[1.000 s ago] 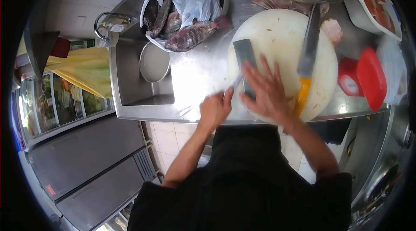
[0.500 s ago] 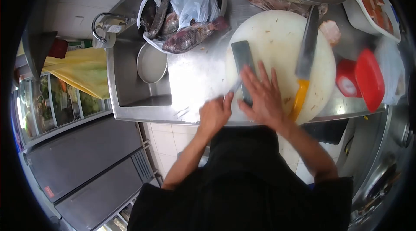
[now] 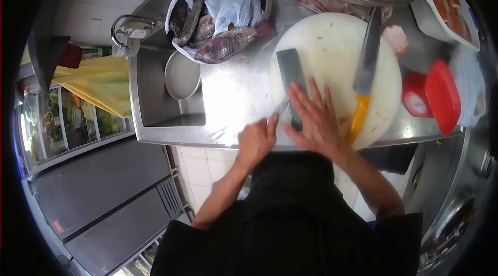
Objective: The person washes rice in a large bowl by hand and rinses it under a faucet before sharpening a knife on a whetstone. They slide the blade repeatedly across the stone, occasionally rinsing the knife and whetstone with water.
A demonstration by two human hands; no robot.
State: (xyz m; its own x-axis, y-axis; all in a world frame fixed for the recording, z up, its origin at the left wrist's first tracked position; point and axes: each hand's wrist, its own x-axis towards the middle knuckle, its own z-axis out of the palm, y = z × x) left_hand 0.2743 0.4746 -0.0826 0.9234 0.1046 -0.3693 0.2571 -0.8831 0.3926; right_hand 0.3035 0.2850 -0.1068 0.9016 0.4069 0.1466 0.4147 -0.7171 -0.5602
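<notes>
The right hand (image 3: 315, 120) lies flat, fingers spread, pressing a blade on the whetstone (image 3: 290, 76). The left hand (image 3: 257, 138) is fisted around the knife (image 3: 282, 105) handle, forearm angled inward

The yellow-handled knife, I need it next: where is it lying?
In the head view, the yellow-handled knife lies on the right side of the round white cutting board, just right of the right hand.

no readable text, labels, brands or numbers on any surface in view
</notes>
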